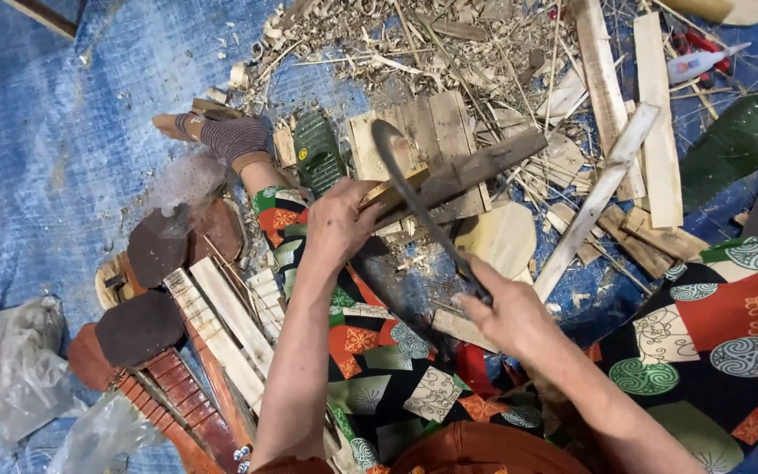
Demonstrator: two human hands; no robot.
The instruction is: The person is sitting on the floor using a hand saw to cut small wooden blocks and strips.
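My left hand [337, 221] grips one end of a dark strip of wood [475, 167] that lies across a pale wooden block [418, 140] on the floor. My right hand [506, 312] holds the handle of a long curved dark blade [405, 180], whose edge rests against the strip near my left hand. I sit on the floor with legs in patterned cloth; my sock-covered foot [230, 136] stretches out to the left.
Wood shavings and split slats [660, 114] cover the blue tarp. Small wooden instrument-like pieces [168, 351] lie left. A white glue bottle [699, 61], a green sandal [318, 154], another green sandal [730, 140] and plastic bags [19, 360] lie around.
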